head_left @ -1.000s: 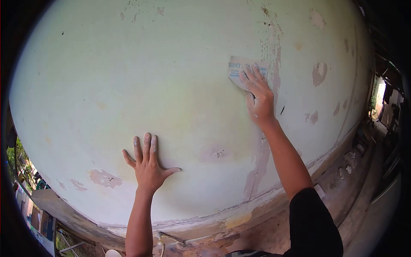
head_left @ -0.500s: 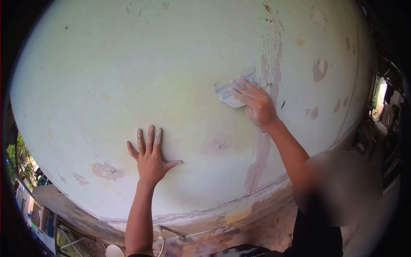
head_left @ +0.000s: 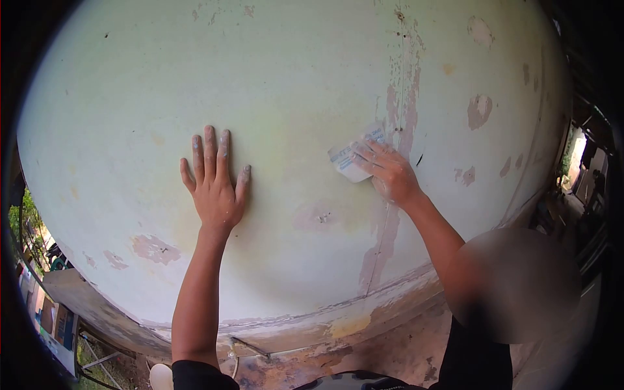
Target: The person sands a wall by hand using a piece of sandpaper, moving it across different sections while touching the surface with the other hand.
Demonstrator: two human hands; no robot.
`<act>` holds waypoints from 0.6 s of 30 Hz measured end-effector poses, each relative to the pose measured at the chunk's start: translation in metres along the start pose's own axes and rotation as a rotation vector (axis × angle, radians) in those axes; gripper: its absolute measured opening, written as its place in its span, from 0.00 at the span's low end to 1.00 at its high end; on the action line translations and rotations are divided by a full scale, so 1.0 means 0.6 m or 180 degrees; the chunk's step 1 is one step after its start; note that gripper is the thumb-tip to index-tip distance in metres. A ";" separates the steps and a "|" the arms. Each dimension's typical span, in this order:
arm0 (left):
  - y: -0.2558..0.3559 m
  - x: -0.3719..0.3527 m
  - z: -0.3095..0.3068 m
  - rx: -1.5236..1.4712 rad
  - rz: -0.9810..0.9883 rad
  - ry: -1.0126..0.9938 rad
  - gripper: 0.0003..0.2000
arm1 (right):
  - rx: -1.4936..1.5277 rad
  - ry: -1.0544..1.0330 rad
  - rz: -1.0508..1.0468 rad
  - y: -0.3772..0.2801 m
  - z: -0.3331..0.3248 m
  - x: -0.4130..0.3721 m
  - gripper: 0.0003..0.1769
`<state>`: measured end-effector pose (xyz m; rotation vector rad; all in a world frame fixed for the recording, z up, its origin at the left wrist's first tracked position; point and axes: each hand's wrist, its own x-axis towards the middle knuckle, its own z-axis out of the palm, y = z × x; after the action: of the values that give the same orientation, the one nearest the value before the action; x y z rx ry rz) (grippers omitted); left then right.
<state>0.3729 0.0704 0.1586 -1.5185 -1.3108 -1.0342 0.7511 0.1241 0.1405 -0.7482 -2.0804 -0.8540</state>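
A sheet of sandpaper (head_left: 348,166), pale with blue printing on its back, lies against the light green painted wall (head_left: 279,97). My right hand (head_left: 392,174) presses it there with the fingers over its right part. White dust coats those fingers. To the left, my left hand (head_left: 217,188) rests flat on the wall, fingers up and apart, holding nothing; its fingertips are dusty too. Between the hands and a little lower is a small patch (head_left: 322,218) with a dark mark. A vertical seam (head_left: 398,130) with flaked paint runs just beside the sandpaper.
More bare patches (head_left: 480,112) mark the wall on the right, and another (head_left: 155,249) is at lower left. Below the wall's lower edge are a stained ledge and a thin pipe (head_left: 250,346). A blurred round area covers part of my right arm.
My left hand has moved up the wall and slightly left, its thumb now closer to the fingers. My right hand and the sandpaper sit a little lower in view; the view has shifted slightly.
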 end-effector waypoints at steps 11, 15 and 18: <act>0.053 -0.049 0.036 0.0137 0.2554 -0.0742 0.31 | 0.0502 0.0417 -0.0086 -0.041 0.049 -0.014 0.29; -0.042 -0.077 0.017 0.0098 0.2030 -0.0470 0.29 | 0.0078 -0.0330 -0.0985 -0.003 0.058 -0.114 0.29; -0.054 -0.068 0.015 0.0129 0.1235 -0.0073 0.29 | -0.0237 0.0185 -0.0605 0.045 0.021 -0.059 0.30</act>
<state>0.3369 0.0702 0.1197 -1.6736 -0.9912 -0.7387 0.7848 0.1419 0.1141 -0.5631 -2.1010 -1.0500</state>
